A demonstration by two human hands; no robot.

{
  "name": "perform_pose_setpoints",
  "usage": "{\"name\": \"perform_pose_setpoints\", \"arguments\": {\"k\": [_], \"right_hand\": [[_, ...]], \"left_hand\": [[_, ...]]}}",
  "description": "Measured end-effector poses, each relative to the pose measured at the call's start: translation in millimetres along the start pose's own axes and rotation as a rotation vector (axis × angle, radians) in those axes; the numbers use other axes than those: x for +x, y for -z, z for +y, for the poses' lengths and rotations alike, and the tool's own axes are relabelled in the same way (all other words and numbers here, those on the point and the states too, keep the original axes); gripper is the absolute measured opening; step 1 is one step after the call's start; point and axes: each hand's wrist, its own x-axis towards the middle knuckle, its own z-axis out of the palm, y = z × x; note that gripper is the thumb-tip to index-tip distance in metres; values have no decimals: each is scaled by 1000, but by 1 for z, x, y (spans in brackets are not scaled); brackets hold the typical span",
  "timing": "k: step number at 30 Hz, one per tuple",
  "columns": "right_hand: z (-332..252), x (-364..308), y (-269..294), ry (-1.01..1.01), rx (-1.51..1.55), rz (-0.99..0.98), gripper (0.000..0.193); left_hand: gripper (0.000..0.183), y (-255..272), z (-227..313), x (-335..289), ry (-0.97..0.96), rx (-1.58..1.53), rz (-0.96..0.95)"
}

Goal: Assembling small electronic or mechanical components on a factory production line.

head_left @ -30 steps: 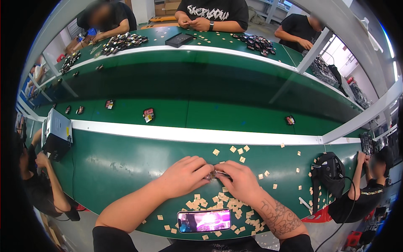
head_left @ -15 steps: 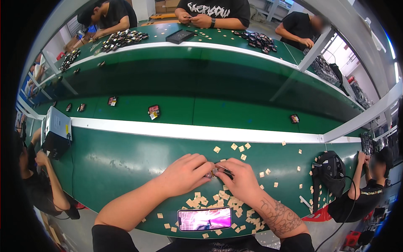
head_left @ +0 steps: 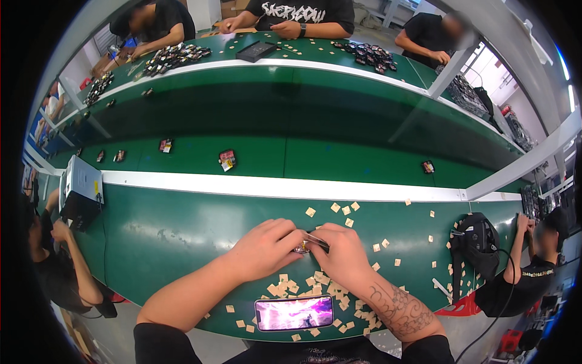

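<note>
Both hands meet at the middle of a green table [head_left: 182, 236], seen from above. Left hand [head_left: 267, 247] is curled, its fingertips pinched on a small shiny part [head_left: 301, 247] — too small to tell what it is. Right hand [head_left: 342, 255] is closed around slim metal tweezers [head_left: 318, 242], whose tips point left at that part. The part sits just above the table surface, between the two hands, close to the person's body.

Done well, this step likely calls for steady wrists resting on the table, the left fingers keeping the part from turning, and a light squeeze on the tweezers so that nothing springs away.

Small tan paper squares [head_left: 339, 209] lie scattered loose across the table, thickest in a pile [head_left: 291, 286] just below the hands. A phone [head_left: 294, 312] with a lit screen lies flat at the near edge of the table.

No tray or bin shows on the near table; the squares lie bare on it. Beyond a white rail [head_left: 273, 187], a conveyor belt [head_left: 339, 159] carries a few small dark items [head_left: 227, 159], well apart from one another. On the far table [head_left: 315, 51] — where other people work — lie a dark flat tray [head_left: 257, 50], contents unclear, and heaps of small dark parts [head_left: 370, 53]. A grey box [head_left: 80, 188] stands at the left, and black gear with a cable [head_left: 476, 239] at the right.
</note>
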Motion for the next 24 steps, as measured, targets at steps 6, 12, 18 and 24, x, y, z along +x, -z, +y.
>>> {"name": "perform_pose_setpoints", "arguments": {"k": [6, 12, 18, 24], "right_hand": [[4, -1, 3, 32, 215, 96, 24], [13, -3, 8, -212, 604, -76, 19], [1, -3, 3, -98, 577, 85, 18], [5, -3, -1, -103, 568, 113, 20]], "left_hand": [[31, -1, 1, 0, -75, -35, 76], [35, -1, 14, 8, -39, -208, 291], [31, 2, 19, 13, 352, -545, 120], [27, -1, 22, 16, 409, -562, 132]]}}
